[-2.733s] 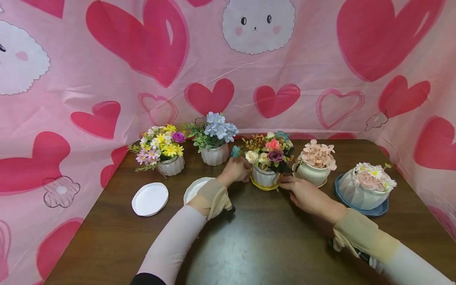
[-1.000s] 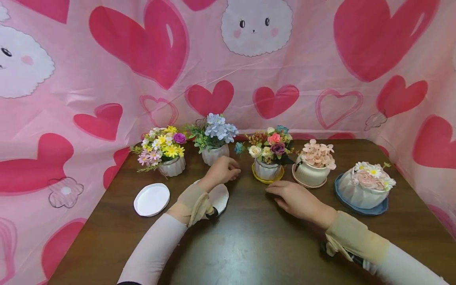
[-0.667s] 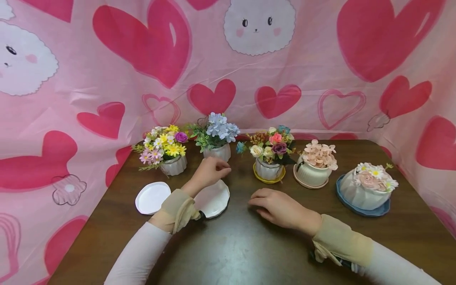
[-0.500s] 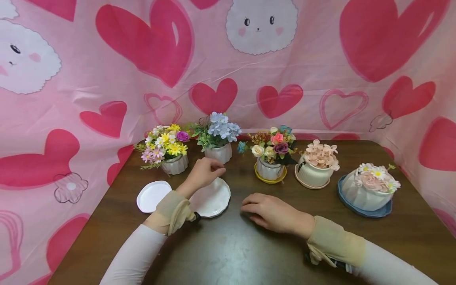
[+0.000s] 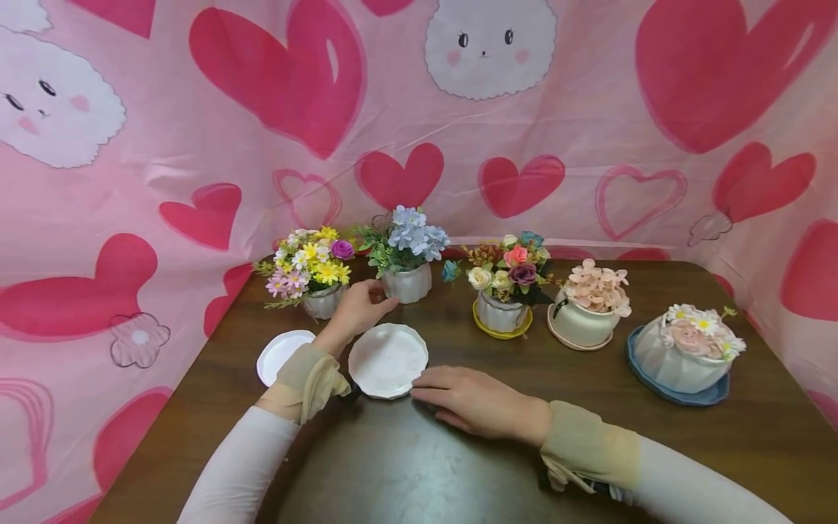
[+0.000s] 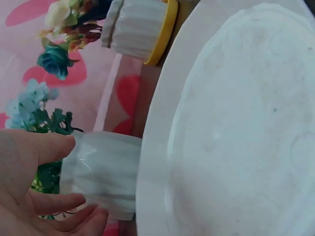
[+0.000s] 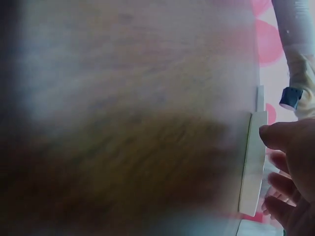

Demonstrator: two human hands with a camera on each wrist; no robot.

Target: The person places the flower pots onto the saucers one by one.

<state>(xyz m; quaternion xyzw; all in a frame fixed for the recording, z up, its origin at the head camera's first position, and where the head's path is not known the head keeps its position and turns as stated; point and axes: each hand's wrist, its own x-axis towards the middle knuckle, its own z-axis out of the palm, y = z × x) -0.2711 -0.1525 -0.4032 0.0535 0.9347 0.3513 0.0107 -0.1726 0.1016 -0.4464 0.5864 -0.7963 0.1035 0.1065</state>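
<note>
My left hand (image 5: 358,311) reaches toward the ribbed white pot (image 5: 409,284) of blue flowers (image 5: 414,233) at the back. In the left wrist view, the thumb and fingers of that hand (image 6: 29,182) are spread at the pot's rim side, not closed round it. Just in front lies a round white saucer (image 5: 388,360), bare on top. At the saucer's right edge is my right hand (image 5: 481,402), palm down with fingers extended. The right wrist view has its thumb beside the saucer's rim (image 7: 253,167); whether it touches I cannot tell.
A smaller white saucer (image 5: 278,356) lies partly behind my left forearm. Behind it stands a pot of yellow and pink flowers (image 5: 314,266). To the right, potted roses (image 5: 500,313) stand on a yellow saucer, peach flowers (image 5: 583,320) on a pinkish one, pale flowers (image 5: 681,356) on a blue one.
Both hands have left the rose pot on the yellow saucer. My left hand has moved left to the blue-flower pot, and my right hand has moved left to the white saucer's edge.
</note>
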